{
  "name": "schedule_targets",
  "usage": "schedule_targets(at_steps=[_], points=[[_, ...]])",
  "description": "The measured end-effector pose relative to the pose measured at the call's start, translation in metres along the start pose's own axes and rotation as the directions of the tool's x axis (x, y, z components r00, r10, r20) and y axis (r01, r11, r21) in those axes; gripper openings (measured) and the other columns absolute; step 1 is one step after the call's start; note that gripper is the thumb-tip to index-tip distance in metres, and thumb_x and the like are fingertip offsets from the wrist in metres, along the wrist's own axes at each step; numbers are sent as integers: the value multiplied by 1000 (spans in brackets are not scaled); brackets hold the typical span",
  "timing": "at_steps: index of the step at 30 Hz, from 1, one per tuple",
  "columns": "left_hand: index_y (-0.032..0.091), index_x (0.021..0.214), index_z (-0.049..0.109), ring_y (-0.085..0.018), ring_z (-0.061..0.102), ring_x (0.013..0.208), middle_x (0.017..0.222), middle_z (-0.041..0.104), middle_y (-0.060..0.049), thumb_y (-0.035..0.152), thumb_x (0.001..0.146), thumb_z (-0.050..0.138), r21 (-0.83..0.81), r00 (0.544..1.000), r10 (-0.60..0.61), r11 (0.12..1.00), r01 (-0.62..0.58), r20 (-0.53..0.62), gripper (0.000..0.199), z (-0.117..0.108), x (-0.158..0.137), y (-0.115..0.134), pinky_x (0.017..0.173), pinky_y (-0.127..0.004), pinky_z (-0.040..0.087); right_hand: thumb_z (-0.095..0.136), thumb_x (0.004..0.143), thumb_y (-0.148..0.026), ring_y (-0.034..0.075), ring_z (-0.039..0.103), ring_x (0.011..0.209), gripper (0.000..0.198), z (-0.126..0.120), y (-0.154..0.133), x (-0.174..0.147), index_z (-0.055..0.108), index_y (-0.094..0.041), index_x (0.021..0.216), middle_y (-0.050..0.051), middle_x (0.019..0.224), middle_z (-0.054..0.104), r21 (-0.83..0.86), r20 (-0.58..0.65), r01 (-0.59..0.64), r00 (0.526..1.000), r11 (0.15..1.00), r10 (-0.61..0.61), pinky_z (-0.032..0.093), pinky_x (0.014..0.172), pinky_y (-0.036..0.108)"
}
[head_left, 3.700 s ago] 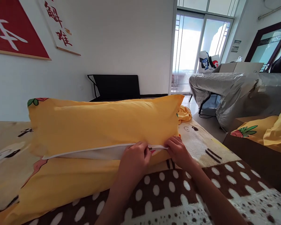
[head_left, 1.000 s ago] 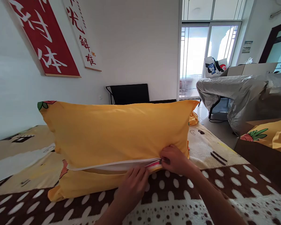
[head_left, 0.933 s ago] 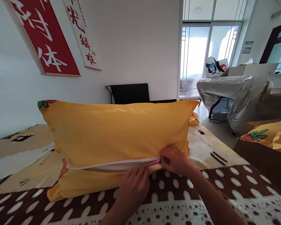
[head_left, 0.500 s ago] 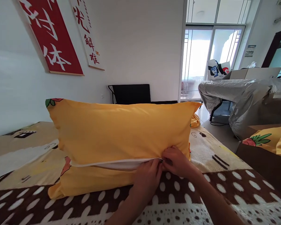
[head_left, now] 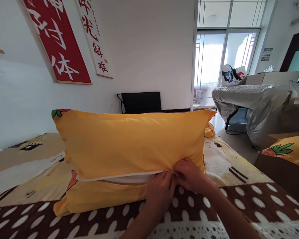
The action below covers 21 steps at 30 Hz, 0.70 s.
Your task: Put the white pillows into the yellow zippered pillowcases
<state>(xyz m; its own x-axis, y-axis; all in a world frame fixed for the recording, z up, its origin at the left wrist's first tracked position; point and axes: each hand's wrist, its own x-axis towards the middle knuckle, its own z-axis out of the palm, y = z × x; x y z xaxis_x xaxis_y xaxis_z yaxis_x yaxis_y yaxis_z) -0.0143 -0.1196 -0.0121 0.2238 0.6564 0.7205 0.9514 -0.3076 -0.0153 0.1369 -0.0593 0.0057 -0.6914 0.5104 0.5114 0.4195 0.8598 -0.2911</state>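
Red on the wall: a scroll [head_left: 61, 43] hangs above and left of the pillow [head_left: 137, 142]. That yellow pillow lies on the blanket [head_left: 119, 219] just beyond the hands, its long axis running left to right, across the line of the forearms. Along its near side a white edge [head_left: 114, 177] gapes, leading rightward to the fingers. Right of the pillow's middle, the left hand [head_left: 161, 191] pinches this edge; just beside it, the right hand [head_left: 189, 174], nearer the pillow's right end, pinches too. What their fingertips grip exactly is hidden. Well right of the pillow stands a box [head_left: 281, 176].
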Motion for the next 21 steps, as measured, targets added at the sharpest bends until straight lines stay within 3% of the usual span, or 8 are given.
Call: schedule_targets(at_steps=[8,17,21], points=[[19,67,48,-19,46,62,64,51,-1,6,80,46,256,971,238,939,-229,-7,19,-10,-12,-25,63,-33,31,53,68,-9,13,41,71,17,-2,3,0,39,-19,67,-3,71,47,-2,5,-28,1000,1000,28,29,71,24],[16,67,51,-18,46,65,64,51,-2,10,85,44,352,976,208,920,-175,-58,20,-43,-30,-69,70,-34,34,49,66,-8,13,42,72,15,11,6,1,39,-19,67,-1,72,49,-42,-27,-17,1000,999,16,29,73,26],[14,70,55,-18,50,67,68,55,-3,8,86,41,461,969,239,867,-188,-56,22,-55,-37,-90,69,-35,34,49,65,-7,13,43,70,14,13,7,1,40,-19,67,-2,71,50,-54,-23,-25,999,998,24,30,72,25]])
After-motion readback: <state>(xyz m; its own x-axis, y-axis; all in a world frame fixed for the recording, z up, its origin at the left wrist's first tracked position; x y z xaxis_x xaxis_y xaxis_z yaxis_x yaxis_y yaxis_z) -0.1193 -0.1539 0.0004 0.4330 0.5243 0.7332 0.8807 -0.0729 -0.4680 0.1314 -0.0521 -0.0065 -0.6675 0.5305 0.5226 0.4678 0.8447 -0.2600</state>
